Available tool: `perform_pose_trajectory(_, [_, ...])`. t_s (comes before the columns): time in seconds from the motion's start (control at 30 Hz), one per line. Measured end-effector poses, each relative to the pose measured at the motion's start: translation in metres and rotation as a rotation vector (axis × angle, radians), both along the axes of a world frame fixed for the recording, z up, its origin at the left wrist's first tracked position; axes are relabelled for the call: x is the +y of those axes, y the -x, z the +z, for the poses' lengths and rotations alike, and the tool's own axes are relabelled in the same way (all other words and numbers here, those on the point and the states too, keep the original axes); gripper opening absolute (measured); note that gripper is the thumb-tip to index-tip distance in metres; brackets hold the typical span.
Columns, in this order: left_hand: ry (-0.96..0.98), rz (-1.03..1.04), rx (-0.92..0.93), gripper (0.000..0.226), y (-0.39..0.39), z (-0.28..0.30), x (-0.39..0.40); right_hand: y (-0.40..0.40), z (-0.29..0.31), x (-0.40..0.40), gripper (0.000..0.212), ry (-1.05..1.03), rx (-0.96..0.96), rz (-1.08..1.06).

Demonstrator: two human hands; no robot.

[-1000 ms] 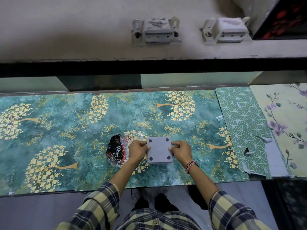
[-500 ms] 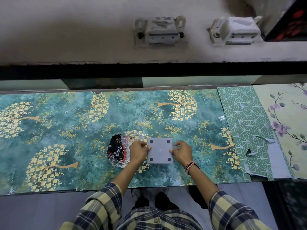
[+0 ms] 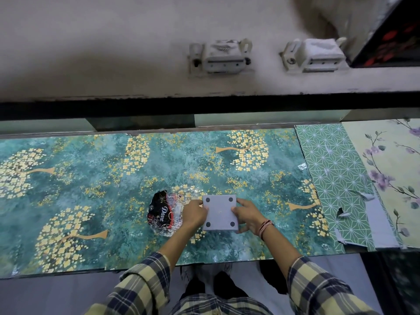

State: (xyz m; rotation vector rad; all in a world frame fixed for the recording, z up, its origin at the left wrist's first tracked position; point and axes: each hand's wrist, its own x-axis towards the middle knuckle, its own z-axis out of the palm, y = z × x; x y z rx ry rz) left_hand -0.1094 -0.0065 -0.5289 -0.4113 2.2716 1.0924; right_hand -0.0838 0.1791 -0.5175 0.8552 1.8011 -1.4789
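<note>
A: Risk entry, judged from the grip: the grey square block (image 3: 219, 212) is held by its thin side edges only. If it is turned over from here, it could slip off the fingertips and drop onto the teal patterned sheet (image 3: 91, 178).

B: Hand pose?

A: Left hand (image 3: 193, 215) curls against the left edge. Right hand (image 3: 248, 218) pinches the right edge, thumb near the far corner. Both are narrow, clasping the block.

B: Block location?

A: Front-middle of the sheet, four dark round feet facing up. Resting or just lifted: cannot tell.

B: Neighbours?

A: The Dove wrapper (image 3: 162, 214) lies just beside the left knuckles and may be touching them. A leftward sweep would drag it. Two white latch fixtures (image 3: 221, 56) sit on the far ledge, well apart.
</note>
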Motion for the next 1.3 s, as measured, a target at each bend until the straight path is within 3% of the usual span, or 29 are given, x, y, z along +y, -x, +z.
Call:
perform_pose_trajectory(0.13, [-0.140, 0.079, 0.022, 0.018, -0.009, 0.012, 0.006, -0.007, 0.002, -0.008, 0.031, 0.035, 0.094, -0.119])
perform_pose_trajectory(0.3, [-0.307, 0.181, 0.021, 0.032, 0.002, 0.024, -0.003, -0.015, 0.004, -0.006, 0.029, 0.199, 0.115, -0.261])
perform_pose_trajectory(0.43, [-0.421, 0.111, -0.022, 0.028, 0.009, 0.031, -0.012, -0.016, 0.003, -0.002, 0.035, 0.221, 0.119, -0.258])
perform_pose_trajectory(0.47, [-0.458, 0.069, -0.057, 0.036, 0.008, 0.032, -0.011, -0.014, 0.004, -0.003, 0.035, 0.204, 0.140, -0.245])
perform_pose_trajectory(0.5, [-0.496, 0.018, -0.104, 0.059, 0.006, 0.031, -0.009, -0.011, 0.006, -0.005, 0.035, 0.169, 0.162, -0.226])
perform_pose_trajectory(0.57, [-0.507, -0.053, -0.190, 0.121, 0.001, 0.025, -0.005, -0.006, 0.012, -0.011, 0.044, 0.105, 0.232, -0.202])
perform_pose_trajectory(0.63, [-0.515, -0.078, -0.208, 0.146, -0.003, 0.021, -0.003, -0.001, 0.019, -0.015, 0.055, 0.089, 0.296, -0.188])
perform_pose_trajectory(0.67, [-0.556, -0.052, -0.206, 0.139, -0.005, 0.022, -0.004, 0.000, 0.022, -0.014, 0.056, 0.104, 0.314, -0.166])
perform_pose_trajectory(0.8, [-0.825, 0.176, -0.228, 0.074, -0.008, 0.032, -0.016, 0.002, 0.024, -0.008, 0.063, 0.203, 0.301, -0.153])
perform_pose_trajectory(0.93, [-1.206, 0.456, -0.437, 0.068, -0.015, 0.033, -0.025, 0.002, 0.023, -0.007, 0.055, 0.237, 0.227, -0.112])
perform_pose_trajectory(1.07, [-1.116, 0.546, -0.374, 0.056, -0.015, 0.027, -0.019, 0.002, 0.019, -0.007, 0.052, 0.497, 0.217, -0.224])
perform_pose_trajectory(1.3, [-0.853, 0.345, -0.223, 0.042, -0.006, 0.026, -0.025, 0.003, 0.011, 0.008, 0.038, 0.435, 0.191, -0.252])
